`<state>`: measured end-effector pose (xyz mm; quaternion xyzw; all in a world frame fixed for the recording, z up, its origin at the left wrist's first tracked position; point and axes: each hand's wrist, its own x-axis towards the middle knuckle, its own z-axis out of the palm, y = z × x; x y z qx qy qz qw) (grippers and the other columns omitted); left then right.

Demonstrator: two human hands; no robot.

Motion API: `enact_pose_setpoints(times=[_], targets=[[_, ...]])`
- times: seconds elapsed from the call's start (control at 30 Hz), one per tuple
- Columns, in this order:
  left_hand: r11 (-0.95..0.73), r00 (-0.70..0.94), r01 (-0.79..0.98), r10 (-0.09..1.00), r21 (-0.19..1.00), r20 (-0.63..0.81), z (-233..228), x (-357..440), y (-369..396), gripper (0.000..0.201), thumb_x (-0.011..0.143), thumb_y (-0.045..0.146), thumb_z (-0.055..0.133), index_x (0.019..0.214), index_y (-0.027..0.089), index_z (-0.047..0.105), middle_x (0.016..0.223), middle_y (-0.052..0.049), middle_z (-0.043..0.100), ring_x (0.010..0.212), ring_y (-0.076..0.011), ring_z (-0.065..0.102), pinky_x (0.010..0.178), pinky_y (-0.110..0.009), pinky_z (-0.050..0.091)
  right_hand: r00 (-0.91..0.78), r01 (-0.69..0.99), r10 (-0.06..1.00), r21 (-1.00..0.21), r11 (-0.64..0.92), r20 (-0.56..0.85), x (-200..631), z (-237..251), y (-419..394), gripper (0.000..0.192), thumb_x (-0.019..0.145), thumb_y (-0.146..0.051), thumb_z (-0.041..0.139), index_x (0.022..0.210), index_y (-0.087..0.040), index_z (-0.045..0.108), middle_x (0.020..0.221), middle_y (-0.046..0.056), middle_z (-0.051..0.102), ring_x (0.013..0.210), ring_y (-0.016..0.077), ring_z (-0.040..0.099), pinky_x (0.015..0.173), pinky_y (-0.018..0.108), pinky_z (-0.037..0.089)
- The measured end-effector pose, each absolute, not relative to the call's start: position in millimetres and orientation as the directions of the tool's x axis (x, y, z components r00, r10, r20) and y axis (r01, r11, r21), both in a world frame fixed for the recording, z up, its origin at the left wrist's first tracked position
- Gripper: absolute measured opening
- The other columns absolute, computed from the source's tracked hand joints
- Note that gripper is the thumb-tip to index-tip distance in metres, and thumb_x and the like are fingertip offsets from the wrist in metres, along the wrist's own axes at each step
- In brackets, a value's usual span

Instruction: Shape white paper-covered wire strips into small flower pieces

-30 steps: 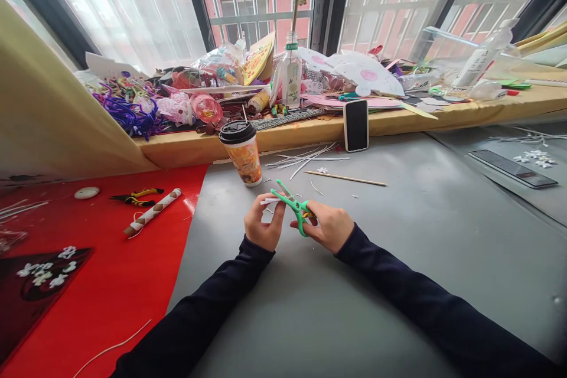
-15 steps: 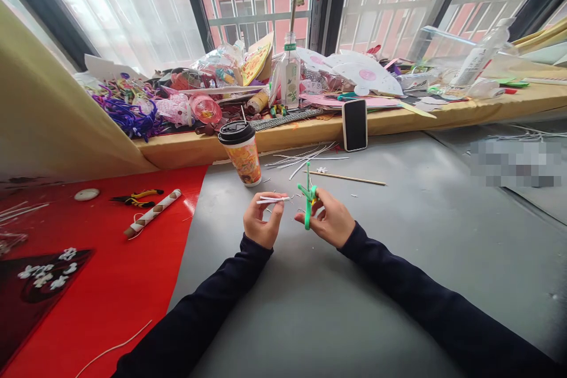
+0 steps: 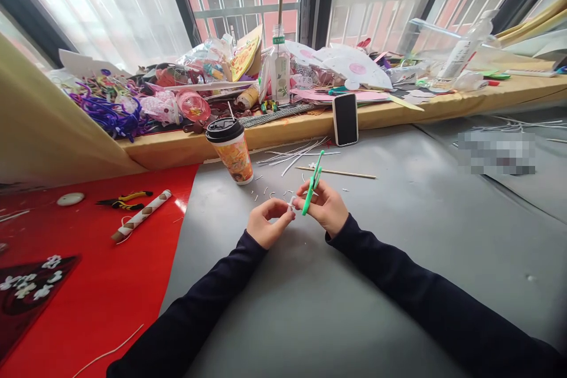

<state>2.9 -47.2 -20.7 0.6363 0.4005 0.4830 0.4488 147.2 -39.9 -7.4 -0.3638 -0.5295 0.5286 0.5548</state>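
My left hand (image 3: pixel 269 223) is closed in a pinch at the table's middle, with a small white strip (image 3: pixel 291 203) between thumb and forefinger. The strip looks bent, and the fingers cover part of it. Green-handled scissors (image 3: pixel 313 189) hang in my right hand (image 3: pixel 328 208), their handles pointing up and away. My right fingertips meet the white strip from the other side. Small white clippings (image 3: pixel 266 191) lie just beyond the hands. Behind them are long white strips (image 3: pixel 295 155) and a thin wooden stick (image 3: pixel 341 173).
A paper cup with a black lid (image 3: pixel 231 153) stands behind my left hand. A phone (image 3: pixel 345 120) leans against the cluttered ledge (image 3: pixel 274 134). On the red surface to the left are pliers (image 3: pixel 126 199), a wrapped tube (image 3: pixel 142 217) and white flower shapes (image 3: pixel 43 290).
My hands have come together, the left moving right. The white strips that stuck out of my left hand now show as a short bent piece. The scissors have tilted. The view has shifted slightly.
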Motion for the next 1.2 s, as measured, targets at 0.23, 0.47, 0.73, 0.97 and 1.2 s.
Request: enact_pose_setpoints(times=[0.23,0.47,0.73,0.97,1.2], targets=[[-0.13,0.311,-0.053,0.94,0.99,0.14,-21.2,5.0,-47.9,0.022,0.069,0.033,0.058,0.071,0.011,0.061,0.059,-0.006,0.061,0.054,-0.0137,0.058,0.057,-0.03,0.051,-0.206,-0.137,0.941,-0.96,0.243,0.268,149.0,-6.5,-40.0,0.035,0.058,-0.026,0.066,0.083,-0.021,0.042,0.077,-0.001,0.053,0.067,0.0112,0.056,0.064,0.028,0.05],[-0.118,0.18,-0.195,0.972,0.974,0.154,-20.8,4.3,-45.3,0.029,0.063,0.027,0.064,0.082,0.012,0.05,0.06,-0.003,0.06,0.05,-0.0137,0.059,0.052,-0.029,0.052,-0.145,0.208,0.886,-0.862,0.462,0.44,157.1,-5.5,-37.2,0.029,0.065,-0.025,0.057,0.089,-0.02,0.042,0.081,0.001,0.052,0.066,0.0107,0.052,0.066,0.027,0.046],[-0.101,0.07,-0.304,0.989,0.947,0.128,-26.6,-1.3,-35.1,0.027,0.061,0.028,0.066,0.076,0.013,0.048,0.064,-0.001,0.06,0.055,-0.0137,0.06,0.059,-0.033,0.053,-0.29,0.786,0.819,-0.365,0.499,0.495,165.9,-13.3,-34.1,0.02,0.065,-0.029,0.051,0.082,-0.021,0.048,0.072,-0.002,0.053,0.059,0.0103,0.047,0.05,0.021,0.03],[-0.179,-0.027,-0.312,0.983,0.933,0.179,-26.8,-2.7,-31.9,0.034,0.058,0.026,0.068,0.086,0.016,0.051,0.07,0.0,0.06,0.06,-0.0127,0.06,0.058,-0.03,0.053,-0.315,0.83,0.831,-0.292,0.476,0.459,166.6,-12.2,-35.1,0.022,0.064,-0.031,0.051,0.084,-0.022,0.05,0.071,-0.003,0.056,0.059,0.0106,0.049,0.048,0.02,0.024],[-0.287,-0.16,-0.221,0.953,0.932,0.256,-23.6,-3.0,-30.9,0.024,0.057,0.022,0.069,0.072,0.014,0.053,0.065,0.0,0.056,0.057,-0.0101,0.056,0.043,-0.02,0.047,-0.199,0.873,0.846,-0.302,0.382,0.494,167.6,0.2,-42.5,0.024,0.068,-0.045,0.047,0.073,-0.022,0.048,0.061,-0.004,0.054,0.048,0.0084,0.043,0.046,0.021,0.021]])
